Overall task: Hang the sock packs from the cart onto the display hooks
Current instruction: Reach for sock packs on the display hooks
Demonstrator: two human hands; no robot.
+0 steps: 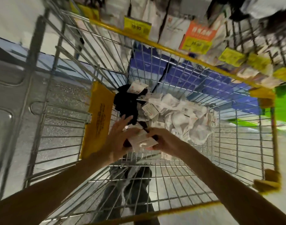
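- The step in hand looks like the pick-up: both hands are low inside the cart [62,127], lifting one pack [143,141] off the heap, with nothing yet carried to the display [169,21].
- The right hand [165,140] is curled round the pack's right end, thumb on top of its white card.
- The left hand [118,138] is at the pack's left side with fingers stretched out and apart; it seems to steady rather than clamp, though blur hides the thumb.
- So the pack sits between the two hands, near the cart's near wall.
- The other packs stay in the cart beyond the hands: black ones [127,101] just ahead of the left fingers, a white pile [187,117] to the right.
- Next, I'd judge, the pack must be raised clear of the cart's rim and its hanger found and turned toward a hook.
- The hooks themselves are too blurred to pick out among the hung goods and yellow price tags [137,26].
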